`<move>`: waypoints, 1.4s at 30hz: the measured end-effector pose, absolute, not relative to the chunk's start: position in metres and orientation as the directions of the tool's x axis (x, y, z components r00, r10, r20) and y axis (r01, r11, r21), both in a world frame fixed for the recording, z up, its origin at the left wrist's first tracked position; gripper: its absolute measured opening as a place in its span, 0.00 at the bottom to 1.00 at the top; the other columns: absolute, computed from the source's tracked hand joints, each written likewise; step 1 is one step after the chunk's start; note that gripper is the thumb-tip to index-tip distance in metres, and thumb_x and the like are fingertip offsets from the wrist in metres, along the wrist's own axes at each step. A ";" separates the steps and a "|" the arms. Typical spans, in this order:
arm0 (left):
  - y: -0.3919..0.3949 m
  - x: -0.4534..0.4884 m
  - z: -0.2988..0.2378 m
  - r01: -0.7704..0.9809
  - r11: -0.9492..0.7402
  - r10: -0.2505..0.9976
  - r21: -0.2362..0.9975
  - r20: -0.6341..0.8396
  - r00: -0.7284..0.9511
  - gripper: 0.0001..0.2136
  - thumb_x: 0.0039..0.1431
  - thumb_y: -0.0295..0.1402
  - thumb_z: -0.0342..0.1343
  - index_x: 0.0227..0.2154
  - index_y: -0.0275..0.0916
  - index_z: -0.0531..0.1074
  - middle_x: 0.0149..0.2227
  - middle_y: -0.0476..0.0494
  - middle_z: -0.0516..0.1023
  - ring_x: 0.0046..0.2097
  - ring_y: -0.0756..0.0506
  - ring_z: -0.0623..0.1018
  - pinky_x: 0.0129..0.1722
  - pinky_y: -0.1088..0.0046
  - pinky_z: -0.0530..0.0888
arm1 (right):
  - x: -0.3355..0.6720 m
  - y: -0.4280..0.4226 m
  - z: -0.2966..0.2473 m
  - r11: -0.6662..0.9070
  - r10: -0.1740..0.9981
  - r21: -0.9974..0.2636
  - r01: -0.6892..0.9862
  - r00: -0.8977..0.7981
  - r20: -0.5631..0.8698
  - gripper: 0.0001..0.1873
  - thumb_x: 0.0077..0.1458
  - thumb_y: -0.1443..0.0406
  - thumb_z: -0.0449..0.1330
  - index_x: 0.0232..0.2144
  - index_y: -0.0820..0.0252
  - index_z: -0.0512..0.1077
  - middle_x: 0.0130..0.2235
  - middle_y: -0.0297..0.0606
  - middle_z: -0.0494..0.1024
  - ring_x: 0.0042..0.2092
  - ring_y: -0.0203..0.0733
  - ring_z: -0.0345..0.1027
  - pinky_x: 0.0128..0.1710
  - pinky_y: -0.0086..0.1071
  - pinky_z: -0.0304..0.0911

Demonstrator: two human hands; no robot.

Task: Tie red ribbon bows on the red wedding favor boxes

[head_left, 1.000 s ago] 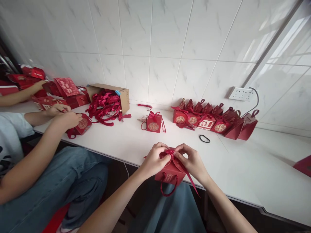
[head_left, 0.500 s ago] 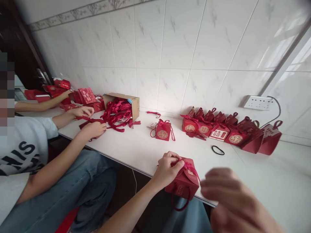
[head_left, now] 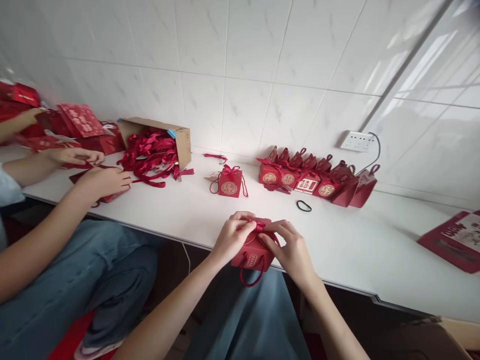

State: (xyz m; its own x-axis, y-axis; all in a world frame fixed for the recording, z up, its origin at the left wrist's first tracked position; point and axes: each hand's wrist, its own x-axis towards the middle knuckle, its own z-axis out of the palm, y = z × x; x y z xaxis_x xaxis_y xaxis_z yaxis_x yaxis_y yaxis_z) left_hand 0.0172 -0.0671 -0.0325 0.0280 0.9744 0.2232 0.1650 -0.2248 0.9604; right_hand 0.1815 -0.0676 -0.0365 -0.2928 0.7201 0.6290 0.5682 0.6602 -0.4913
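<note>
Visibly, hands [head_left: 230, 239] [head_left: 293, 248] touch a box [head_left: 250, 248]; a farther label [head_left: 307, 185] reads 囍.

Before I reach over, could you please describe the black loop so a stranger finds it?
On the white table, find the red boxes lined along the wall. In front of them lies the black loop, a thin ring among red neighbours.

Red gift box [head_left: 247, 248], near centre: 1. Bow-tied gift box [head_left: 230, 188], far centre: 1. Box row [head_left: 344, 193], far right: boxes overlap, total unclear; 3 round gold medallions [head_left: 269, 178] and 1 square white panel [head_left: 306, 185] face out. Cardboard cartons [head_left: 184, 146]: 2, far left and near right. Black elastic band [head_left: 304, 210]: 1. Socket panel [head_left: 354, 141]: 1. Ribbons [head_left: 152, 149] at far left: tangled, uncountable.
</note>
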 end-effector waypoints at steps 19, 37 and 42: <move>-0.067 0.007 -0.022 0.106 -0.107 0.985 0.989 0.091 0.149 0.14 0.58 0.37 0.48 0.25 0.38 0.75 0.55 0.45 0.69 0.52 0.44 0.71 0.51 0.71 0.66 | 0.184 -0.058 -0.024 0.745 0.625 -0.334 0.578 -0.428 0.653 0.07 0.60 0.65 0.55 0.34 0.59 0.72 0.34 0.38 0.74 0.32 0.36 0.71 0.31 0.28 0.67; -0.069 0.017 -0.022 0.268 -0.235 0.970 0.934 0.244 -0.001 0.15 0.56 0.38 0.50 0.18 0.38 0.72 0.49 0.42 0.74 0.47 0.42 0.75 0.49 0.69 0.68 | 0.190 -0.055 -0.021 0.782 0.551 -0.123 0.612 -0.585 0.595 0.13 0.64 0.67 0.47 0.34 0.62 0.70 0.35 0.41 0.74 0.31 0.36 0.71 0.29 0.26 0.66; -0.067 0.025 -0.028 0.271 -0.281 0.950 0.921 0.308 -0.061 0.13 0.55 0.40 0.51 0.26 0.38 0.74 0.42 0.41 0.77 0.45 0.42 0.76 0.48 0.69 0.70 | 0.203 -0.057 -0.019 0.776 0.570 -0.193 0.600 -0.536 0.623 0.11 0.63 0.70 0.47 0.38 0.62 0.70 0.38 0.42 0.74 0.35 0.36 0.72 0.34 0.26 0.68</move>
State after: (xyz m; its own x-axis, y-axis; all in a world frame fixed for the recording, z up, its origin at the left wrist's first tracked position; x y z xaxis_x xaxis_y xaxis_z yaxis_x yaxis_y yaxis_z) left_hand 0.0247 -0.0666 -0.0284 -0.0613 0.9496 0.3075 0.2706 -0.2807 0.9209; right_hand 0.2034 -0.0569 -0.0188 -0.5361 0.5697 0.6230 0.6001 0.7762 -0.1934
